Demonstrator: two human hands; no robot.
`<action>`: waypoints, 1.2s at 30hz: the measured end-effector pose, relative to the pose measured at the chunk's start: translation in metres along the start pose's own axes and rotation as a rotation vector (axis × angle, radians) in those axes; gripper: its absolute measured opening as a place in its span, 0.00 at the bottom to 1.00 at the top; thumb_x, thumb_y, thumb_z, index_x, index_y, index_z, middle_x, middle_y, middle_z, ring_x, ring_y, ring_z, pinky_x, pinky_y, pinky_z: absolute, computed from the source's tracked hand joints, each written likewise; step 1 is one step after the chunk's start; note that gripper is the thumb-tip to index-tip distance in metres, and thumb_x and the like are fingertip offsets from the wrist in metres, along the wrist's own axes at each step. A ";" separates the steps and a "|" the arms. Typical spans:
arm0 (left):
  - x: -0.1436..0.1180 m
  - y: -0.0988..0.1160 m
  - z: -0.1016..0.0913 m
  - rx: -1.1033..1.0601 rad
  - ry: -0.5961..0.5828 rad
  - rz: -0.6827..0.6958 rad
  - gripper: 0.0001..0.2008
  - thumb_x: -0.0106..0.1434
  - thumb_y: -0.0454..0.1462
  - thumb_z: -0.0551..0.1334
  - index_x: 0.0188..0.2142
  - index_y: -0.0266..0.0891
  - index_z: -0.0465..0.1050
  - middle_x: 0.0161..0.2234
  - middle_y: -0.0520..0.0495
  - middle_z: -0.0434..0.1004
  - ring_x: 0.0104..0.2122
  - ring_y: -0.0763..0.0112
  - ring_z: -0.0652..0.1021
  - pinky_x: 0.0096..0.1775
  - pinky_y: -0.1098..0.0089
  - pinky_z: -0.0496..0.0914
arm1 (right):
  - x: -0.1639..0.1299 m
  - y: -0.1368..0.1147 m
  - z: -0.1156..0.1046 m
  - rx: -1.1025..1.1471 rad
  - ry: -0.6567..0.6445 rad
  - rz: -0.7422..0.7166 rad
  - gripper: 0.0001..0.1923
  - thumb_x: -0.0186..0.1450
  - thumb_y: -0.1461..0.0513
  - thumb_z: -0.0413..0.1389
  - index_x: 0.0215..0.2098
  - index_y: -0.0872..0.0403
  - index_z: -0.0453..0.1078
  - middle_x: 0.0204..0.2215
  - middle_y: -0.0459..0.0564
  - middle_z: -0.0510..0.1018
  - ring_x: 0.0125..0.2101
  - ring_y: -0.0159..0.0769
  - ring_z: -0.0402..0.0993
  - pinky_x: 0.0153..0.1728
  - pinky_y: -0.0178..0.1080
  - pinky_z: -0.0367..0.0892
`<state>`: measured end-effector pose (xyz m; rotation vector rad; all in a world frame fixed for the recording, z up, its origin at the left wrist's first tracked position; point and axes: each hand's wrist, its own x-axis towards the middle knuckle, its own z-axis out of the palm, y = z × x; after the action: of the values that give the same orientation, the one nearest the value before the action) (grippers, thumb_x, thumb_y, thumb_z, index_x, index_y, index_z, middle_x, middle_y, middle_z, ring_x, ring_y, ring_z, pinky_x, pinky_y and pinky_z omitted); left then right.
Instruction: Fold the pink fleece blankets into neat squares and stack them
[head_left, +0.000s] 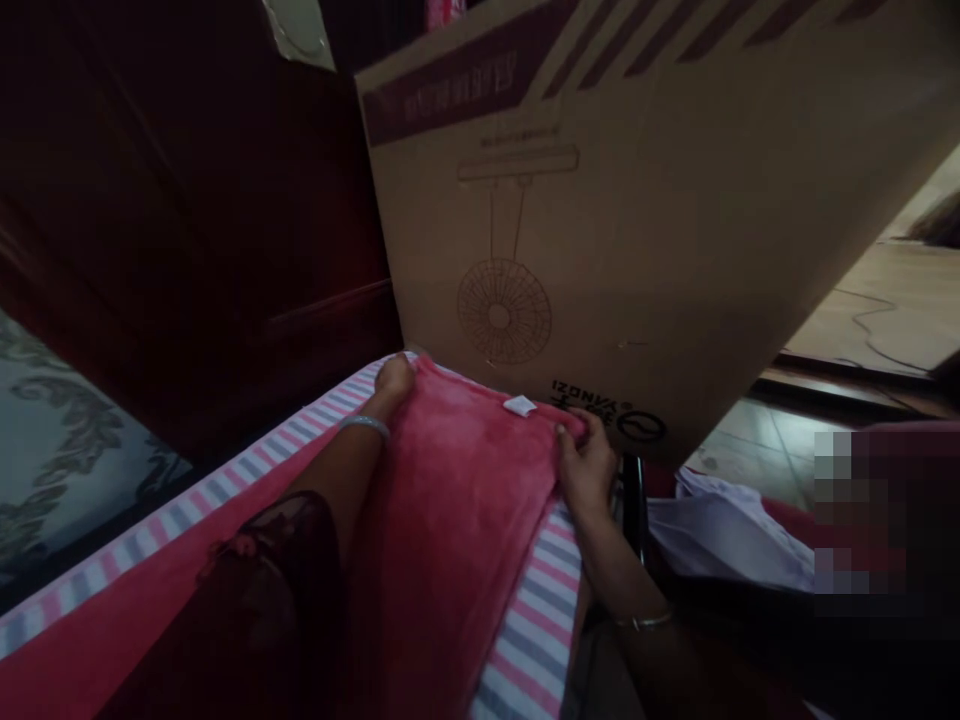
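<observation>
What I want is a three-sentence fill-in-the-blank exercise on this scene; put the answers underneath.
1. The left hand and right hand are at the pink cloth's far edge, with a label ____ them.
2. The label is coloured ____.
3. The fabric showing along the pink cloth's sides is patterned with ____.

Missing words: between; white; stripes.

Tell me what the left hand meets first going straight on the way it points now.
Most likely the cardboard box: its printed face, low near the left edge, stands just beyond the left hand. How wide the gap is, I can't tell.
</observation>
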<state>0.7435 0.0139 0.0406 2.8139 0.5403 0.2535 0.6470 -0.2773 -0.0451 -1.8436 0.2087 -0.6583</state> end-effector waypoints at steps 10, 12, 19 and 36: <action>0.006 -0.008 0.023 0.030 0.063 0.010 0.17 0.71 0.40 0.50 0.53 0.36 0.69 0.51 0.33 0.77 0.51 0.51 0.76 0.47 0.61 0.69 | 0.006 0.004 -0.001 -0.020 0.005 -0.010 0.23 0.58 0.54 0.51 0.48 0.55 0.72 0.37 0.53 0.80 0.34 0.42 0.72 0.41 0.41 0.67; 0.008 -0.009 0.018 0.040 0.011 0.025 0.18 0.70 0.41 0.52 0.53 0.33 0.69 0.50 0.32 0.78 0.50 0.51 0.77 0.46 0.62 0.70 | 0.007 0.003 -0.001 -0.055 -0.010 0.001 0.23 0.59 0.55 0.51 0.49 0.56 0.72 0.37 0.53 0.80 0.34 0.42 0.73 0.40 0.40 0.67; -0.043 0.001 -0.010 0.127 -0.011 0.292 0.32 0.67 0.42 0.58 0.68 0.35 0.54 0.69 0.34 0.53 0.67 0.50 0.57 0.65 0.55 0.54 | 0.007 -0.003 -0.004 -0.143 -0.042 0.033 0.22 0.61 0.57 0.50 0.50 0.57 0.72 0.36 0.54 0.80 0.35 0.43 0.74 0.40 0.40 0.67; -0.430 -0.143 -0.072 0.156 -0.333 0.576 0.34 0.69 0.46 0.57 0.71 0.58 0.44 0.72 0.49 0.46 0.69 0.52 0.54 0.67 0.44 0.52 | 0.012 0.011 -0.004 -0.280 -0.088 0.039 0.19 0.62 0.63 0.50 0.50 0.60 0.70 0.42 0.60 0.79 0.43 0.45 0.75 0.48 0.44 0.67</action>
<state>0.2862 -0.0069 0.0159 3.0057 -0.3435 -0.1609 0.6563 -0.2898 -0.0500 -2.1261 0.2899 -0.5394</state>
